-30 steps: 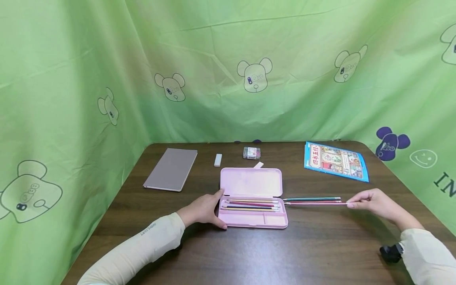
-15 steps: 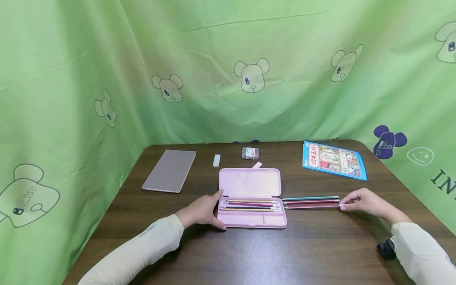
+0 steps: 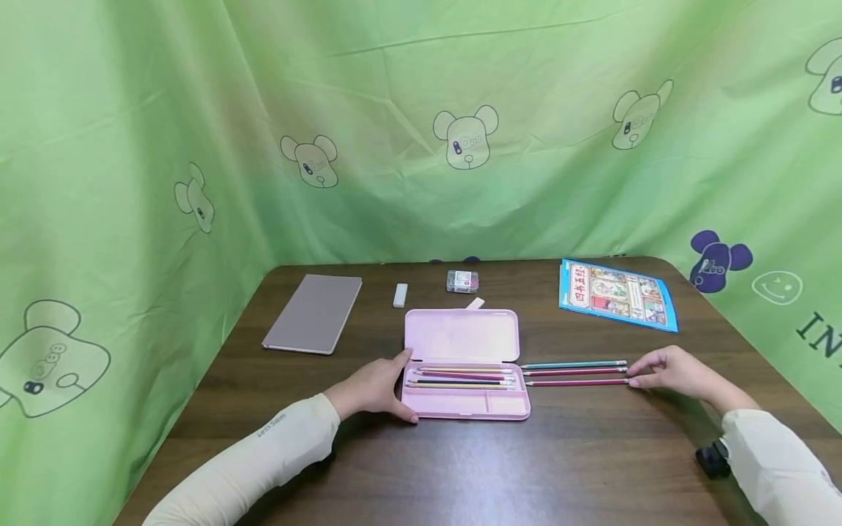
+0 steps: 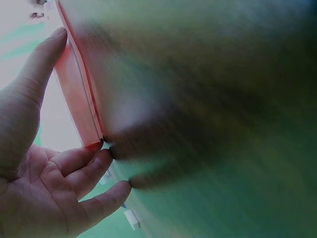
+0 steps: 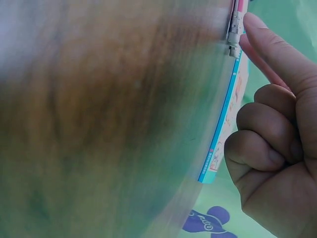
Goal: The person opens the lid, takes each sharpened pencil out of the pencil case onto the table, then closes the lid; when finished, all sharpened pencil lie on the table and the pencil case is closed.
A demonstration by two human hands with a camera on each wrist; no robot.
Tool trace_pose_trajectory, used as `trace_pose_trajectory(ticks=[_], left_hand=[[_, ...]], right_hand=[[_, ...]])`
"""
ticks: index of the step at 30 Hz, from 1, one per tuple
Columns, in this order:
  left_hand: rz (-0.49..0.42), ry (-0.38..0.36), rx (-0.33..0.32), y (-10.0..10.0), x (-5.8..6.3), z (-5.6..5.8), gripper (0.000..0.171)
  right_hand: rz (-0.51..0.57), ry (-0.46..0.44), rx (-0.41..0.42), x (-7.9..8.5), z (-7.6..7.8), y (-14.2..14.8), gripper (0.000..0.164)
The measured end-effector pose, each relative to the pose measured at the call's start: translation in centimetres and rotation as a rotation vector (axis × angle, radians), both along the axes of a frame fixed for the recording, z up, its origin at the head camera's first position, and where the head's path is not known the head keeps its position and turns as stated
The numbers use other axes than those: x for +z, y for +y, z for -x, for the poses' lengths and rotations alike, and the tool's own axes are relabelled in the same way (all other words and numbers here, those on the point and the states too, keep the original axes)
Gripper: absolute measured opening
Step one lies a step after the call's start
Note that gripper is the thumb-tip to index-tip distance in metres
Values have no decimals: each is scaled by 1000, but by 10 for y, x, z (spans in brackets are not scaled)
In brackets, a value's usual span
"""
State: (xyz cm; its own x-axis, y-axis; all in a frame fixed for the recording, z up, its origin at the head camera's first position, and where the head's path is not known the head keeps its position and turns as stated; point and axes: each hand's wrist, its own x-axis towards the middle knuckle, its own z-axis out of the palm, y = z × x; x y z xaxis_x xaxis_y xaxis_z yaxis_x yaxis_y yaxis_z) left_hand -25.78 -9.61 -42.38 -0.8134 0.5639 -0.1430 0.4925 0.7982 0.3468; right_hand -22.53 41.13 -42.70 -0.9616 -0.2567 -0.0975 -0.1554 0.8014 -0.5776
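Note:
In the head view, an open pink pencil case (image 3: 444, 403) lies on the table with several pencils (image 3: 460, 377) in its long compartment. My left hand (image 3: 371, 387) holds the case's left end, thumb at the front corner and fingers toward the hinge side. The left wrist view shows the thumb (image 4: 58, 37) along the case's edge. To the right of the case, a dark red pencil (image 3: 575, 383) lies nearest me; my right hand (image 3: 674, 372) pinches its eraser end between thumb and forefinger. The other right fingers are curled. Beyond it lie another red pencil (image 3: 572, 372) and a green pencil (image 3: 572, 364).
A grey notebook (image 3: 314, 314) is at the back left. Behind the case are a white eraser (image 3: 400, 295), a small labelled box (image 3: 463, 281) and a pale piece (image 3: 475, 303). A blue-edged booklet (image 3: 618, 296) lies back right. Green printed cloth (image 3: 395, 146) surrounds the table (image 3: 460, 467).
My right hand has moved slightly left and the pencil it pinches has come down toward me, now lying apart from the other pencils. My left hand stays on the case.

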Motion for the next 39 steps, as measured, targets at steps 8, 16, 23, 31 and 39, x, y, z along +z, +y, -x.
trace_pose_trajectory(ticks=[8, 16, 23, 31, 39], left_hand=[[1, -24, 13, 0, 0, -1, 119], [0, -15, 11, 0, 1, -2, 118], [-6, -17, 13, 0, 2, -2, 119], [-7, -1, 8, 0, 1, -2, 119], [-2, 13, -1, -1, 0, -2, 119]], right_hand=[[23, -24, -33, 1, 1, -2, 26], [62, -22, -4, 4, 4, -9, 27], [108, -46, 16, 7, 7, -19, 28], [138, -21, 25, 7, 12, -34, 27], [169, -50, 38, 8, 18, -44, 28]])
